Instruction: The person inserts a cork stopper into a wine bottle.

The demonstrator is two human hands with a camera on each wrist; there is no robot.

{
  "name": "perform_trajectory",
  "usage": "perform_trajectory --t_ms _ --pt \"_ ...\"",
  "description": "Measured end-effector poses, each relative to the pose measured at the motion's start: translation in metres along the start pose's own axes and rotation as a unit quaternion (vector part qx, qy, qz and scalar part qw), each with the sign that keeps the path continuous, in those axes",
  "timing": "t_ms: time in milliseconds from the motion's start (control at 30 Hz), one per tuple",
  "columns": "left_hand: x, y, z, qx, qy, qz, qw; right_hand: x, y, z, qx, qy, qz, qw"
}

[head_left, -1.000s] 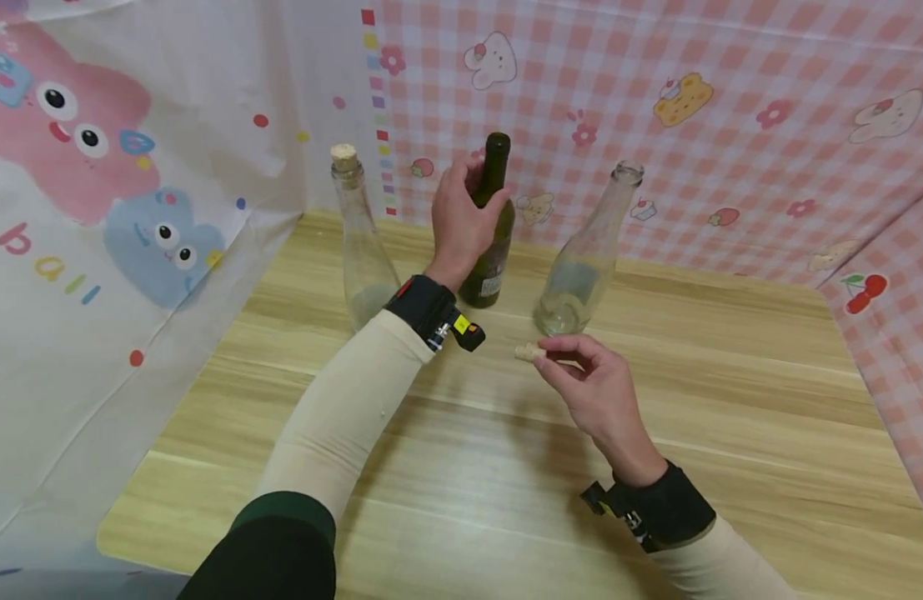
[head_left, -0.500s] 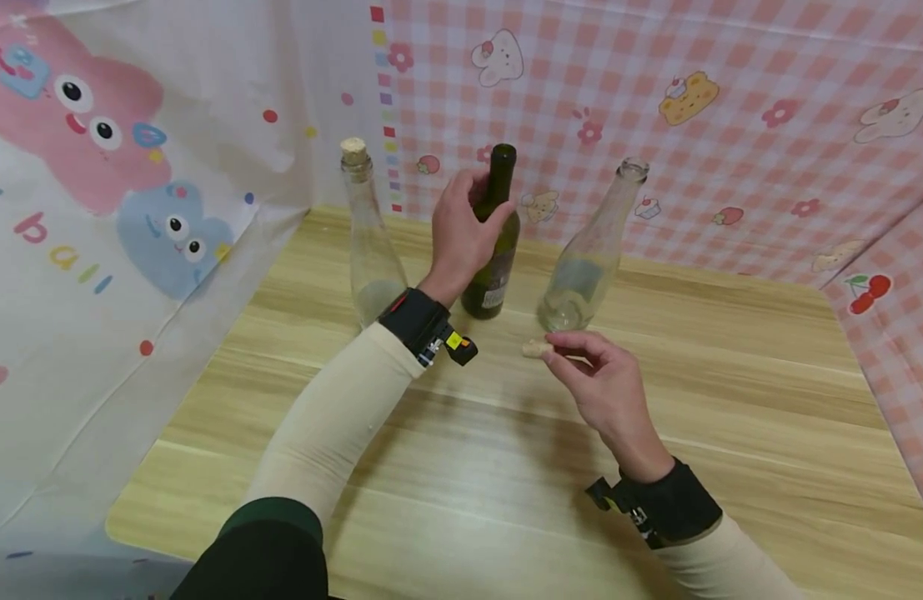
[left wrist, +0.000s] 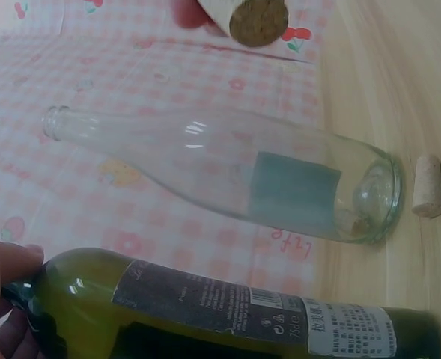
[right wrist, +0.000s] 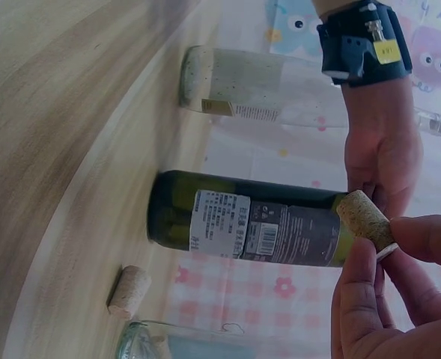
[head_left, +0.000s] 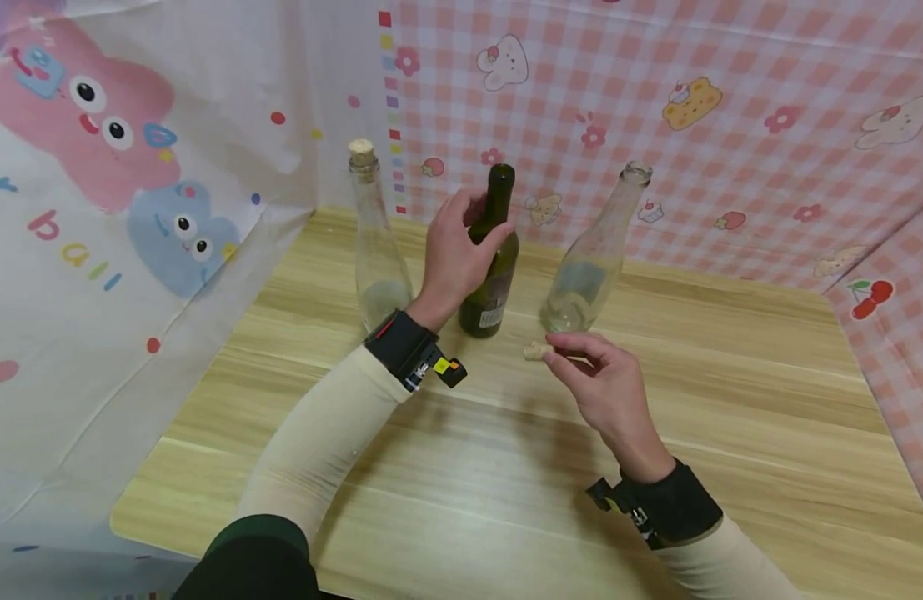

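My left hand [head_left: 455, 254] grips the upper body of a dark green wine bottle [head_left: 497, 287], just below its neck. The bottle stands upright, its printed label [right wrist: 291, 232] showing in the right wrist view. My right hand [head_left: 604, 387] pinches a cork [right wrist: 366, 221] between thumb and fingertips, in front of the green bottle and apart from it. A second cork [left wrist: 427, 187] stands on the table near the base of an uncorked clear bottle [head_left: 589, 267]; in the head view I cannot make it out.
Left of my left hand stands another clear bottle [head_left: 378, 242] with a cork [head_left: 361, 152] in its mouth. The wooden table [head_left: 461, 517] runs back to a pink checked cloth [head_left: 619, 100]. A white cartoon-printed cloth [head_left: 228, 108] hangs at the left.
The green bottle has come nearer to me over the table with my left hand on it. My right hand keeps its pinch on the cork and has hardly moved. The view has shifted slightly.
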State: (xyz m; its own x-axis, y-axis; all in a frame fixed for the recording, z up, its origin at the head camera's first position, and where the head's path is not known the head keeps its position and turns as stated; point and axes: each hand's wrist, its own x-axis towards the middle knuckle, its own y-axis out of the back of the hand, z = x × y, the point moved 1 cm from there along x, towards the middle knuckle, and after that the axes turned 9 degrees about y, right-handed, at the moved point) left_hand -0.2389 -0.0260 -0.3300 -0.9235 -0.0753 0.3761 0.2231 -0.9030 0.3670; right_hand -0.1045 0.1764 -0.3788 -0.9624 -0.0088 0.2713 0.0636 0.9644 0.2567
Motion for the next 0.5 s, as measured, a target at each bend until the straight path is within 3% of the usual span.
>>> perform_trajectory --t_ms 500 --pt "-0.028 0.019 0.003 -0.015 0.004 -0.019 0.9997 0.004 -0.003 -0.005 -0.011 0.024 -0.010 0.9996"
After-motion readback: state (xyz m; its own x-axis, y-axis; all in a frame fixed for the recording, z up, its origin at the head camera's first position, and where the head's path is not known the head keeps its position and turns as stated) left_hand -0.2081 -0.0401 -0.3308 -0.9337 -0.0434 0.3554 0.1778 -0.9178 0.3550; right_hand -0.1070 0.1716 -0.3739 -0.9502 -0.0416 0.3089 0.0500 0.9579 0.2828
